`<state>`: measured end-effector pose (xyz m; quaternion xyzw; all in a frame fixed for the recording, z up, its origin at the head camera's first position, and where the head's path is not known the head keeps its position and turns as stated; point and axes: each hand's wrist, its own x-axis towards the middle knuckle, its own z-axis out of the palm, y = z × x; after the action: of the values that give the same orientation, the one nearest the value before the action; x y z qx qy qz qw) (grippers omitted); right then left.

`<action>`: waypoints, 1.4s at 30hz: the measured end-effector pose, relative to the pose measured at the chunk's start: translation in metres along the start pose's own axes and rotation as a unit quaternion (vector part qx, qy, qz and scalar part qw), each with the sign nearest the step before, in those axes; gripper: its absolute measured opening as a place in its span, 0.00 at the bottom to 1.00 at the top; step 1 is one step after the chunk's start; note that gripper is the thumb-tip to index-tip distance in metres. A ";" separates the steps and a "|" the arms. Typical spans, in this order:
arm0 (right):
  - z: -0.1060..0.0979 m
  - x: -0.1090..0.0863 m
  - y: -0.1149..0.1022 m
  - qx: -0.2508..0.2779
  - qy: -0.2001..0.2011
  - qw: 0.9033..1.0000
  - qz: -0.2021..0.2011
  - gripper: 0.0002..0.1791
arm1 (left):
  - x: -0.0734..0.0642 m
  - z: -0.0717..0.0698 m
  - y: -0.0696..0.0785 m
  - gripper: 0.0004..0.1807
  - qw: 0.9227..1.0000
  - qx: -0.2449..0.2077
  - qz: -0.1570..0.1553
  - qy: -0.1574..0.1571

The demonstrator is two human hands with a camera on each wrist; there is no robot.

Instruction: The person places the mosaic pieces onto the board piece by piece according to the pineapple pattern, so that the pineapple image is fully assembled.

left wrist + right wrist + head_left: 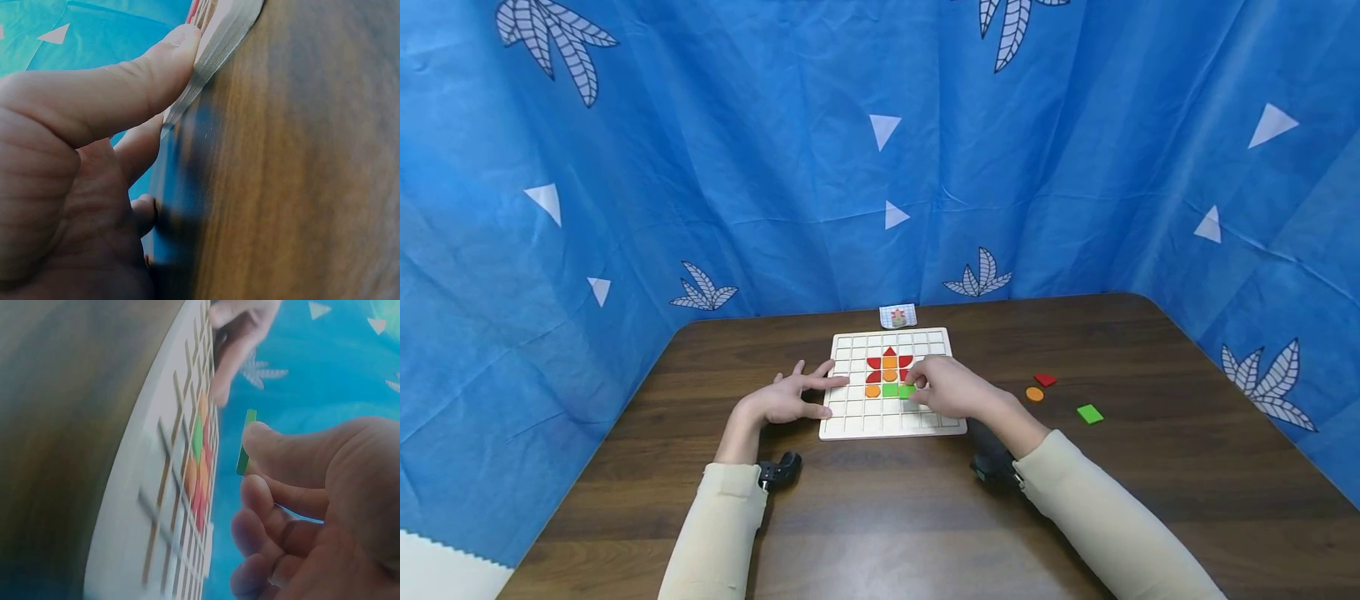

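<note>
**Tile (907, 391) Hung in Your Right Hand (951, 387), Just Off the Board (850, 428)**

You held the green tile clamped between the thumb and forefinger of your right hand, over the middle of the board, the other fingers curled in below. Your left hand (790, 396) reached over the board's left edge, its fingers straight and spread apart, pinching nothing. The tile looked thin and flat – likely light, stiff and hard to break. Its smooth faces could have slid in a loose pinch, so the surest hold seemed to be near one edge, with the opposite edge left free of fingertips. The board looked rigid, perhaps light enough to skid under a push; its rim seemed the place to steady it.

From the head view, the tile appeared to lie in the grid beside a seated green square (890, 390). The right wrist view told otherwise: blue curtain (820, 167) showed between tile and board. The left wrist view gave the thickness of the board's side, your thumb tip at its edge. The head view alone took in three loose pieces – an orange disc (1034, 394), a red piece (1045, 380) and a second green square (1090, 413).
</note>
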<state>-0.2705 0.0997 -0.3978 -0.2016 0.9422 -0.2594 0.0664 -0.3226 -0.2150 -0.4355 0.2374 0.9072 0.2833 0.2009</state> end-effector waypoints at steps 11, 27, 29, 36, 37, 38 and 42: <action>0.025 0.021 -0.031 0.003 -0.013 1.000 -0.029 0.13 | -0.001 -0.002 0.002 0.33 1.000 -0.005 0.004 0.000; 0.049 0.027 -0.036 -0.055 0.027 0.998 -0.032 0.13 | -0.003 0.000 0.002 0.33 1.000 0.000 -0.007 0.000; 0.049 0.026 -0.037 -0.058 0.031 0.997 -0.031 0.13 | -0.003 -0.001 0.002 0.33 1.000 -0.001 -0.006 -0.001; 0.048 0.026 -0.034 -0.049 0.041 0.997 -0.038 0.12 | -0.001 -0.001 0.001 0.33 1.000 -0.005 0.001 -0.001; 0.048 0.026 -0.034 -0.045 0.041 0.997 -0.037 0.12 | -0.001 -0.001 0.001 0.33 1.000 -0.006 0.000 -0.001; 0.048 0.026 -0.033 -0.040 0.041 0.998 -0.037 0.13 | 0.000 -0.001 0.001 0.33 1.000 -0.007 0.000 0.000; 0.048 0.027 -0.031 -0.021 0.041 0.998 -0.035 0.13 | -0.001 0.000 0.001 0.33 1.000 -0.009 -0.002 0.002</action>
<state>-0.2732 0.0417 -0.4237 -0.2252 0.9418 -0.2493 0.0144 -0.3220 -0.2148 -0.4344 0.2337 0.9055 0.2912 0.2017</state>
